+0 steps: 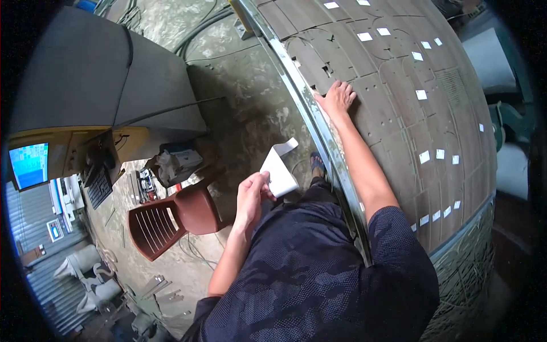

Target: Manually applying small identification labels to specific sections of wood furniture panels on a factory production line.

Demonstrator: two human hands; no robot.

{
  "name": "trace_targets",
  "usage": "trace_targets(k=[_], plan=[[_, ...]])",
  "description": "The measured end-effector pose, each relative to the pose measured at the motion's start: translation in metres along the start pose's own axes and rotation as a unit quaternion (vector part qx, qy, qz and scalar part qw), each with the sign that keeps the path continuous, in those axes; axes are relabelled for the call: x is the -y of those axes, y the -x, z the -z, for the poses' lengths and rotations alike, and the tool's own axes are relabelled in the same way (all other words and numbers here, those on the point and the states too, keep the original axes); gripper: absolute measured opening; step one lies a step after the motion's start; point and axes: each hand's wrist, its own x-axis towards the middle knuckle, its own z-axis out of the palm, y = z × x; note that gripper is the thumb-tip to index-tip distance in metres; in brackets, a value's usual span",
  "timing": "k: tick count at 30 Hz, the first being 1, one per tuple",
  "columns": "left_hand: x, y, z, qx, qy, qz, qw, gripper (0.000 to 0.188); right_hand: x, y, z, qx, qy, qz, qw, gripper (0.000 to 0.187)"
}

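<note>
My left hand [250, 196] pinches a long white paper strip [279, 176] in front of my body; its far end curls over. My right hand [338, 101] rests on the brown sheet material [393, 134] near the left edge of the big table, thumb apart and fingers bent against the surface. Cut lines divide the sheet into many pieces. Several small white labels [421, 94] lie scattered on it. Small dark cut-outs [327, 69] show just beyond my right hand. What lies beneath its fingertips is hidden.
A metal rail [302, 94] runs along the table's left edge, beside my body. A reddish-brown plastic chair [196, 210] stands at the left. Farther left are a large grey cabinet [74, 68], a lit monitor [29, 165] and a keyboard [100, 188]. Cables [199, 31] lie on the floor.
</note>
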Motion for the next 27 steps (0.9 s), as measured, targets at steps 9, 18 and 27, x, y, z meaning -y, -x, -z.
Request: trace_targets(k=[9, 18, 27], plan=[[0.011, 0.007, -0.006, -0.075, 0.048, -0.002, 0.996, 0.026, 0.023, -0.002, -0.006, -0.001, 0.026, -0.008, 1.0, 0.076], [-0.011, -0.001, -0.011, -0.025, 0.033, -0.021, 0.999, 0.034, 0.028, 0.015, 0.019, 0.049, -0.047, -0.048, 0.997, 0.085], [-0.02, -0.013, 0.006, 0.016, 0.02, -0.026, 0.999, 0.029, -0.023, 0.119, 0.005, -0.103, -0.253, -0.016, 0.962, 0.066]])
